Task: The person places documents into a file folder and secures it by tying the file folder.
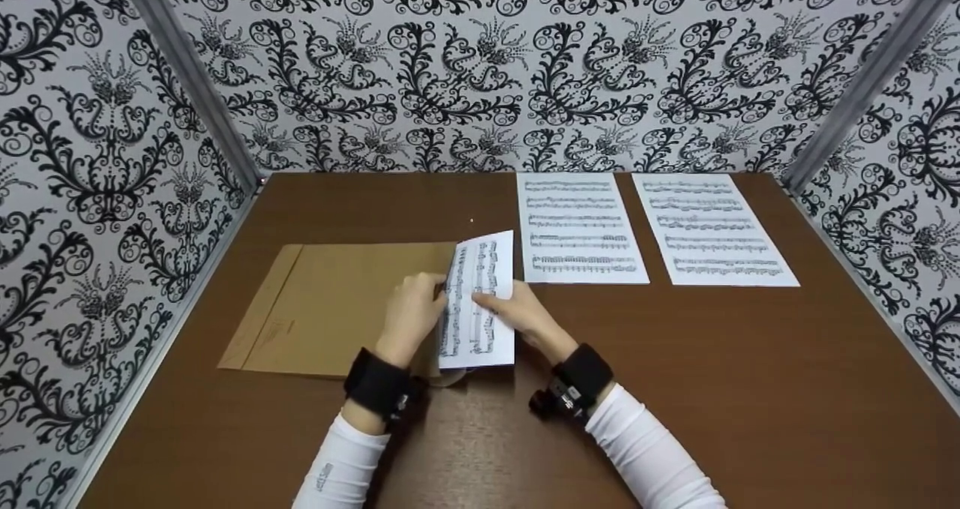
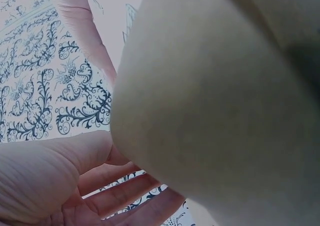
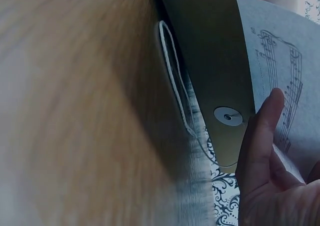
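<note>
Sheet music (image 1: pixel 463 325) lies between the hands, at the right end of the brown envelope (image 1: pixel 337 299) — its visible part longer near to far, across the envelope's left-right length. The left hand (image 1: pixel 412 310) pinches the envelope's edge; the right hand (image 1: pixel 523 315), nearer the sheet's right side, grips it, thumb uppermost — any enclosed portion is hidden.

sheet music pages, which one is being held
The leftmost sheet music page, at the right end of the string-tie envelope: the right hand grips it; the other two pages lie flat on the table.
</note>
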{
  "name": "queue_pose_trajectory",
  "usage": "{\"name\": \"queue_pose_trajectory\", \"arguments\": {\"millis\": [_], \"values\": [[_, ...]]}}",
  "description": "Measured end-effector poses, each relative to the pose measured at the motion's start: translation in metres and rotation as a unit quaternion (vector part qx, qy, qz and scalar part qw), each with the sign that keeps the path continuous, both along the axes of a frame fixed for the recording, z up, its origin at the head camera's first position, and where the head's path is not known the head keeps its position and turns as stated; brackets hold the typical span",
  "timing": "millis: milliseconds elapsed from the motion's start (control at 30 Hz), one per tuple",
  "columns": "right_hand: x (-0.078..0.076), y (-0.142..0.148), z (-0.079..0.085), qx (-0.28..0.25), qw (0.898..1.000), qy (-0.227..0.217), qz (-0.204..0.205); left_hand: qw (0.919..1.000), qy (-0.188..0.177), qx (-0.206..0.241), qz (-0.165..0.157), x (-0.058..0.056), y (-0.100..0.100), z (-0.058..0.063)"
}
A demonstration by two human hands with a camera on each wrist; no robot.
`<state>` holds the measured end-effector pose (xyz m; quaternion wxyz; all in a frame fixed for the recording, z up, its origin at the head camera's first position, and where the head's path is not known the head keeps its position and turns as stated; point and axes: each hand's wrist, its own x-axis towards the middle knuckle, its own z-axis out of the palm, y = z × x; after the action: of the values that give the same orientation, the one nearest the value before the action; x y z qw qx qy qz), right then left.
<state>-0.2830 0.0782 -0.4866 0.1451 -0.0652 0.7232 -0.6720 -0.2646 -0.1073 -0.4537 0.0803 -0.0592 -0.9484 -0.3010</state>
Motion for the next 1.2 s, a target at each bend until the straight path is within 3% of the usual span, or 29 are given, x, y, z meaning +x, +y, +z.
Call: {"name": "queue_pose_trajectory", "arguments": {"millis": [233,467,933,1200], "values": [[0.0,-0.001,-0.002,0.004,1.0,-0.005,0.009,1.0,-0.008,0.001,0.001,0.002,-0.001,0.001],[-0.002,-0.004,-0.002,0.022,1.0,0.002,0.013,0.9998,0.013,0.013,-0.009,0.003,-0.002,0.004],[0.0,-0.002,0.0,-0.031,0.995,-0.026,0.091,0.9998,0.0,0.014,-0.011,0.001,0.001,0.003],[-0.002,0.006,0.015,-0.041,0.996,-0.057,0.046,0.9998,-0.005,0.018,-0.005,0.0,0.002,0.002]]}}
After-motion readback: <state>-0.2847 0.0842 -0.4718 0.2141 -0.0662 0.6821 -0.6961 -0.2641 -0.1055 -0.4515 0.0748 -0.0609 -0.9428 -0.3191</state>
